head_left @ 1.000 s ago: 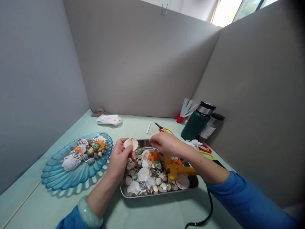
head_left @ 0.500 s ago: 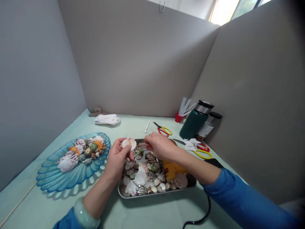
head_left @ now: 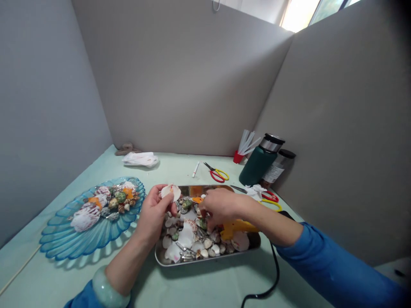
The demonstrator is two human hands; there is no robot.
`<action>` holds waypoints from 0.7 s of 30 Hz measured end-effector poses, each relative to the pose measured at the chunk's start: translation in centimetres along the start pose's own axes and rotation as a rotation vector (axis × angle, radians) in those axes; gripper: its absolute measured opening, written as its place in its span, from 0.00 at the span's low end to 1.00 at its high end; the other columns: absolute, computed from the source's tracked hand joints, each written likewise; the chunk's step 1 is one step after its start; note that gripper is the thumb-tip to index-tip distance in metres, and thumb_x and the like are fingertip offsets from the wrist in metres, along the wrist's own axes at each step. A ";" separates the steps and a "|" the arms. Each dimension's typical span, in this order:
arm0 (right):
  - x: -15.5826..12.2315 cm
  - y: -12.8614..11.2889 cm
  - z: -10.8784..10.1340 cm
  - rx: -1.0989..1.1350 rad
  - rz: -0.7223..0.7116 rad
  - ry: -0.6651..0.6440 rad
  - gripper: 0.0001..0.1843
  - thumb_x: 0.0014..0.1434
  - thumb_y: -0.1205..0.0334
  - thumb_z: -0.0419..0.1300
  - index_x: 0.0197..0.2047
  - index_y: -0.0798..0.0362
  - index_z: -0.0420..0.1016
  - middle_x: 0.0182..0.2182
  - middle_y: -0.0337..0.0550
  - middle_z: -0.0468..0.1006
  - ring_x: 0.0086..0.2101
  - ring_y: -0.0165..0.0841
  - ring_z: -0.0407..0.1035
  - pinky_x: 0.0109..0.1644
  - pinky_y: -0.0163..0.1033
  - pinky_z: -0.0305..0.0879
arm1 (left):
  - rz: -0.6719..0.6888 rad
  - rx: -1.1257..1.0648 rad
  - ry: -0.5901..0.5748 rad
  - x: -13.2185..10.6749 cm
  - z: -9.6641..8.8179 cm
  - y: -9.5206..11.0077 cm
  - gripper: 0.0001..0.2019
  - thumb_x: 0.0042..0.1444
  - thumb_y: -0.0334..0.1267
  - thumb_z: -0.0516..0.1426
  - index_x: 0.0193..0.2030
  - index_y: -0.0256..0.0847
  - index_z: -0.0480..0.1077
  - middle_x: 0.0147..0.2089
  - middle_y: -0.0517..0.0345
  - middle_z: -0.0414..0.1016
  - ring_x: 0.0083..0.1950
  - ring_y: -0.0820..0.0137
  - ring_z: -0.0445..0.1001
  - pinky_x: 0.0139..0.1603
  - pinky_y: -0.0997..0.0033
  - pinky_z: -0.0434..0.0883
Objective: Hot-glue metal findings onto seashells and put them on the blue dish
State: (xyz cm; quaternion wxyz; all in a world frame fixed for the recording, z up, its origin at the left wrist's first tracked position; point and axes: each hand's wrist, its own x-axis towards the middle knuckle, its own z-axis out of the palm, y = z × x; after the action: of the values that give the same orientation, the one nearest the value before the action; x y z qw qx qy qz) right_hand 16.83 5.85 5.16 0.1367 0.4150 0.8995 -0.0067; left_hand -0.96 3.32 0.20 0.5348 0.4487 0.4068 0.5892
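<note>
My left hand (head_left: 156,206) pinches a flat white scallop shell (head_left: 171,193) with an orange mark at its middle, just above the left rim of a metal tray (head_left: 205,262). My right hand (head_left: 220,207) is over the middle of the tray, fingers apart and curved down among the shells; what its fingertips touch is partly hidden. Around them lie small clam shells (head_left: 208,244), a green snail shell (head_left: 186,205), broken white shells (head_left: 186,235) and metal hair clips (head_left: 187,252). A yellow glue gun (head_left: 236,229) rests at the tray's right side.
To the left stands a blue scalloped dish (head_left: 93,246) bearing shell pieces. Behind are a white packet (head_left: 140,159), a marker (head_left: 195,170), scissors (head_left: 216,173) and a red cup of glue sticks (head_left: 238,157). A green bottle (head_left: 261,162) and black cord (head_left: 272,282) are at right.
My right hand has moved from the tray's back edge down toward its middle, and its fingers have spread. My left hand keeps its hold on the scallop shell. The view has shifted slightly.
</note>
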 end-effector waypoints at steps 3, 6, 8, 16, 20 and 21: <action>0.5 -0.8 0.4 -0.046 0.041 0.010 0.08 0.48 0.60 0.64 0.32 0.54 0.80 0.30 0.51 0.79 0.37 0.41 0.72 0.37 0.37 0.60 | 0.002 0.001 0.002 0.0 0.0 0.0 0.13 0.49 0.40 0.58 0.40 0.39 0.63 0.15 0.68 0.67 0.17 0.75 0.64 0.21 0.79 0.60; 1.3 0.0 0.1 -0.068 0.144 0.106 0.14 0.58 0.61 0.55 0.45 0.55 0.76 0.38 0.55 0.79 0.41 0.42 0.70 0.39 0.39 0.60 | 0.006 0.007 0.005 0.0 0.0 0.0 0.13 0.49 0.40 0.58 0.40 0.39 0.63 0.15 0.68 0.68 0.17 0.76 0.65 0.22 0.79 0.61; 1.4 0.9 -0.3 -0.076 0.180 0.130 0.14 0.60 0.61 0.54 0.46 0.55 0.76 0.39 0.54 0.78 0.42 0.43 0.70 0.39 0.39 0.60 | 0.007 0.012 0.003 0.0 0.0 0.1 0.13 0.49 0.40 0.58 0.40 0.39 0.64 0.15 0.68 0.68 0.17 0.76 0.64 0.21 0.80 0.60; -0.1 -0.6 -0.2 -0.011 -0.098 -0.086 0.06 0.48 0.58 0.65 0.29 0.51 0.81 0.25 0.42 0.78 0.30 0.36 0.71 0.31 0.35 0.58 | 0.001 0.004 -0.011 0.0 0.0 -0.1 0.11 0.51 0.39 0.57 0.39 0.40 0.63 0.15 0.68 0.67 0.17 0.77 0.63 0.21 0.81 0.59; 0.3 -1.3 -0.5 0.038 -0.197 -0.019 0.14 0.54 0.55 0.61 0.44 0.47 0.77 0.40 0.43 0.78 0.42 0.37 0.68 0.41 0.36 0.59 | 0.007 -0.001 -0.015 0.1 -0.1 -0.2 0.11 0.50 0.38 0.57 0.39 0.40 0.63 0.15 0.68 0.68 0.17 0.77 0.64 0.21 0.81 0.61; 0.3 -1.3 -0.6 0.038 -0.182 0.016 0.15 0.56 0.56 0.60 0.47 0.49 0.76 0.43 0.46 0.76 0.45 0.39 0.67 0.43 0.37 0.59 | 0.007 -0.001 -0.014 0.1 -0.1 -0.2 0.11 0.50 0.38 0.57 0.40 0.40 0.63 0.15 0.68 0.68 0.17 0.76 0.64 0.21 0.81 0.61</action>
State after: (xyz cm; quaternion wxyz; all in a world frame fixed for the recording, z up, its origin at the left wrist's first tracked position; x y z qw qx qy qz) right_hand 15.56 5.32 5.57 0.1204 0.3342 0.9342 -0.0331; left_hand -1.02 3.42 0.02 0.5359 0.4539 0.4013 0.5880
